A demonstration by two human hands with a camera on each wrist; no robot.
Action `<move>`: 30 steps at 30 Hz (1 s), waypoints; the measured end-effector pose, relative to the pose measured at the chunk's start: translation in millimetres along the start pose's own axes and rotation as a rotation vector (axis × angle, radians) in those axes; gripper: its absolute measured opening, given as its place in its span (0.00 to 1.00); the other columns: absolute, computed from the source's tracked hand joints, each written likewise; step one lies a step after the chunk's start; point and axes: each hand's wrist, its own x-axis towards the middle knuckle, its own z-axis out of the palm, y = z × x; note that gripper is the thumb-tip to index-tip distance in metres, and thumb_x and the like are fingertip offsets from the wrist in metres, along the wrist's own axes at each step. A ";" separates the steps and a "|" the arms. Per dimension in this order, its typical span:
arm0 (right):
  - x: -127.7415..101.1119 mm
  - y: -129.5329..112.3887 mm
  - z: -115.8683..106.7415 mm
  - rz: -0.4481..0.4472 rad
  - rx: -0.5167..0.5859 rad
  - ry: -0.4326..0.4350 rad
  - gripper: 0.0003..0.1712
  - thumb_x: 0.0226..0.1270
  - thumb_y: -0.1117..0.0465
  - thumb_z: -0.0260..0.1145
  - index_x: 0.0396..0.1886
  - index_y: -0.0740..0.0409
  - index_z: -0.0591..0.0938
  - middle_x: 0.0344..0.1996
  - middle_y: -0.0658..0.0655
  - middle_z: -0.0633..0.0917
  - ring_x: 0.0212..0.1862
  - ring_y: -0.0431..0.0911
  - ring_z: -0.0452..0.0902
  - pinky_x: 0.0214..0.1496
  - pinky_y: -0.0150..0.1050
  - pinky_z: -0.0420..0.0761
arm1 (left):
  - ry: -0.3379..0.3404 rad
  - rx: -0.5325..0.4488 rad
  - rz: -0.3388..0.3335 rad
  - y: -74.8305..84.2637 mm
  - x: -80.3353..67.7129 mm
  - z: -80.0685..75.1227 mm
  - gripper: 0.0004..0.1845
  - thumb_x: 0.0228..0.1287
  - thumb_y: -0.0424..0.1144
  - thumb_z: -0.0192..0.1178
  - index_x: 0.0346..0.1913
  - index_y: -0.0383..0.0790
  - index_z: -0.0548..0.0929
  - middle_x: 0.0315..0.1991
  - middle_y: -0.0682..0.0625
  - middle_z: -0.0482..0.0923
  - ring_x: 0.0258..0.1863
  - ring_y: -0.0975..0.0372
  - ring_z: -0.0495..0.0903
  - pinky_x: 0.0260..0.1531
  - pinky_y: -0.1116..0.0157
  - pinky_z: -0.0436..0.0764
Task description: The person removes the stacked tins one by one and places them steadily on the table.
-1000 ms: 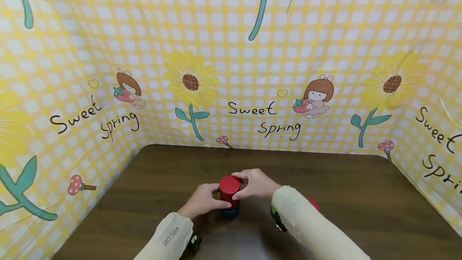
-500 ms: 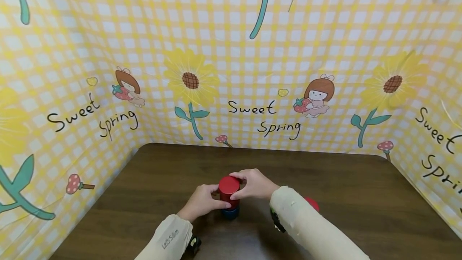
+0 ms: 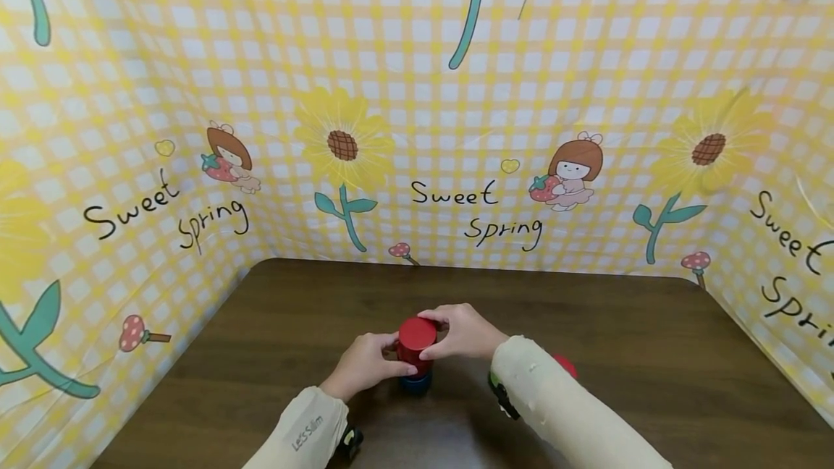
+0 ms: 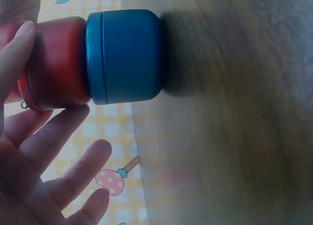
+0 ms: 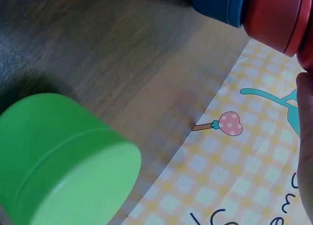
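A red tin (image 3: 417,335) stands stacked on a blue tin (image 3: 415,383) near the table's front middle. My left hand (image 3: 391,355) grips the red tin from the left, thumb and fingers curled round its side. My right hand (image 3: 438,335) holds the same tin from the right and over its top edge. In the left wrist view the red tin (image 4: 58,63) sits on the blue tin (image 4: 124,56), with my fingers (image 4: 63,132) touching the red one. The right wrist view shows the blue tin (image 5: 217,2) and red tin (image 5: 274,14) at its top edge.
A green tin (image 5: 63,161) lies close under my right wrist. Another red tin (image 3: 565,365) peeks out behind my right sleeve. The brown wooden table (image 3: 619,324) is walled on three sides by a yellow checked backdrop (image 3: 417,129).
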 end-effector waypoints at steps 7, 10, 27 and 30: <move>-8.6 5.1 -4.4 -0.009 -0.033 0.010 0.32 0.54 0.55 0.75 0.57 0.63 0.79 0.46 0.56 0.84 0.43 0.44 0.78 0.45 0.35 0.79 | -0.006 0.010 -0.031 0.0 0.3 3.7 0.34 0.52 0.49 0.72 0.59 0.33 0.79 0.46 0.42 0.84 0.47 0.51 0.82 0.47 0.50 0.78; -13.7 5.7 -7.1 -0.017 -0.060 0.012 0.33 0.53 0.55 0.75 0.57 0.64 0.79 0.46 0.57 0.84 0.43 0.45 0.79 0.45 0.34 0.79 | -0.004 0.012 -0.042 -0.3 -0.2 4.4 0.34 0.51 0.49 0.72 0.59 0.34 0.79 0.46 0.42 0.84 0.45 0.52 0.82 0.45 0.52 0.79; -47.6 8.9 -24.6 -0.031 -0.108 0.129 0.31 0.50 0.55 0.77 0.54 0.63 0.81 0.42 0.52 0.84 0.42 0.43 0.78 0.43 0.39 0.80 | 0.025 0.012 -0.064 -1.2 -2.1 5.5 0.34 0.49 0.50 0.73 0.59 0.37 0.79 0.45 0.43 0.84 0.36 0.60 0.81 0.35 0.62 0.79; -54.1 12.8 -30.3 0.005 -0.132 0.143 0.32 0.51 0.54 0.77 0.55 0.63 0.80 0.42 0.52 0.84 0.42 0.44 0.78 0.43 0.37 0.80 | 0.034 0.029 -0.074 -1.6 -2.4 5.5 0.34 0.49 0.50 0.74 0.59 0.37 0.79 0.45 0.43 0.84 0.34 0.61 0.79 0.33 0.63 0.77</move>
